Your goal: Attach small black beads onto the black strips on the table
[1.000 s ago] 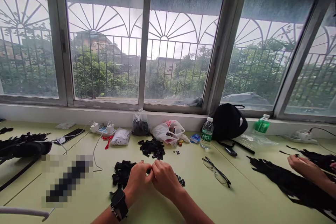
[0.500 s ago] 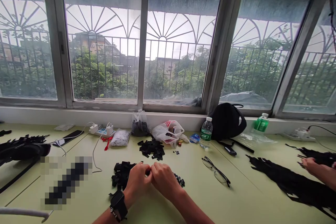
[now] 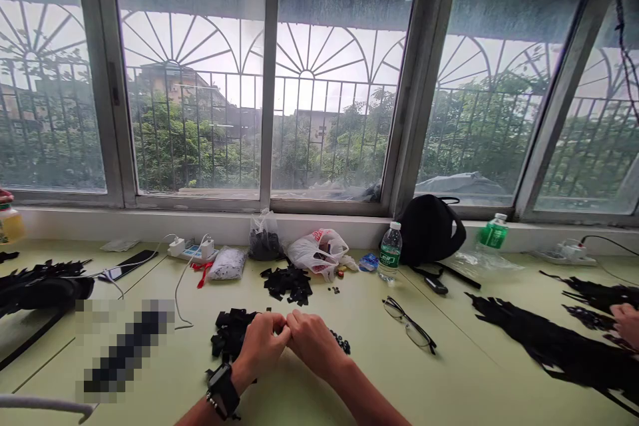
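Observation:
My left hand (image 3: 260,344) and my right hand (image 3: 315,346) meet at the fingertips just above the table, both closed in a pinch. Whatever lies between the fingers is too small and too covered to make out. A pile of black fabric pieces (image 3: 228,331) lies beside my left hand, partly behind it. Small shiny dark round pieces (image 3: 343,343) show past the knuckles of my right hand. Farther back sits a second heap of black pieces (image 3: 288,283). My left wrist wears a black watch (image 3: 223,387).
Eyeglasses (image 3: 410,326) lie to the right, with a water bottle (image 3: 390,253) and black cap (image 3: 430,229) behind. A white plastic bag (image 3: 317,249) and power strip (image 3: 192,249) stand near the window. Another person's hand (image 3: 626,325) is at far right by black strips (image 3: 554,346).
My hands stay pinched together almost in place. The other person's hand at far right has drawn back toward the edge of view. The view has shifted slightly, showing a yellow bottle at far left.

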`<state>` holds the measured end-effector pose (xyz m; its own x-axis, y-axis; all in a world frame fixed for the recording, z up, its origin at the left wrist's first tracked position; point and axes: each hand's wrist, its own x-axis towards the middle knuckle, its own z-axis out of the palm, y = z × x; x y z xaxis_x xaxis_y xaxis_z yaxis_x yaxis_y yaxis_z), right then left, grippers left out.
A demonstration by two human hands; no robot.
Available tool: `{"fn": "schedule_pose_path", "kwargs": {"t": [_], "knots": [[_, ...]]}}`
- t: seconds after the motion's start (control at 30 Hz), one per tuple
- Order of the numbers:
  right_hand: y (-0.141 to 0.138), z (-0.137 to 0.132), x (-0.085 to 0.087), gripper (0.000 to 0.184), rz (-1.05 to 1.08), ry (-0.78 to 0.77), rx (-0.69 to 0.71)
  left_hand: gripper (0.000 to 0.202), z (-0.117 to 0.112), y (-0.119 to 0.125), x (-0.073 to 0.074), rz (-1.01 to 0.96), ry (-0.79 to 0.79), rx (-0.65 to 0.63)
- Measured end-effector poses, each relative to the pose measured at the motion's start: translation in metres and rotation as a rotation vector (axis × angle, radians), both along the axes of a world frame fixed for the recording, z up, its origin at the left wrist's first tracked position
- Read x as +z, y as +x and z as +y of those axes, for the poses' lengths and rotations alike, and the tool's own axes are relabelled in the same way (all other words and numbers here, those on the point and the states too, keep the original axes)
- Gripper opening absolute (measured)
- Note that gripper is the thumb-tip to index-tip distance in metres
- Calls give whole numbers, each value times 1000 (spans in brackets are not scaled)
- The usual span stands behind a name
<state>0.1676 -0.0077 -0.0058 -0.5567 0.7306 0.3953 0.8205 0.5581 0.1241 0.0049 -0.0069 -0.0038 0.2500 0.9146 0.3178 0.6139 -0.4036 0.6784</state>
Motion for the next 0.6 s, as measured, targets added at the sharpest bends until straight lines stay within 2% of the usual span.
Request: {"fn": "schedule_pose_path", "kwargs": {"t": [0.17, 0.3, 0.43, 0.6], "knots": [[5, -1, -1, 13, 82, -33, 38, 28, 1, 0, 1, -85, -2, -23], [8, 1, -2, 21, 193, -37, 60, 32, 5, 1, -2, -173, 26, -9], [8, 9, -2, 28, 453, -59, 19, 40, 9, 0, -4, -230, 59, 69], [4, 11, 1, 28, 806, -196, 154, 48, 11, -1, -3, -284, 58, 72]]}}
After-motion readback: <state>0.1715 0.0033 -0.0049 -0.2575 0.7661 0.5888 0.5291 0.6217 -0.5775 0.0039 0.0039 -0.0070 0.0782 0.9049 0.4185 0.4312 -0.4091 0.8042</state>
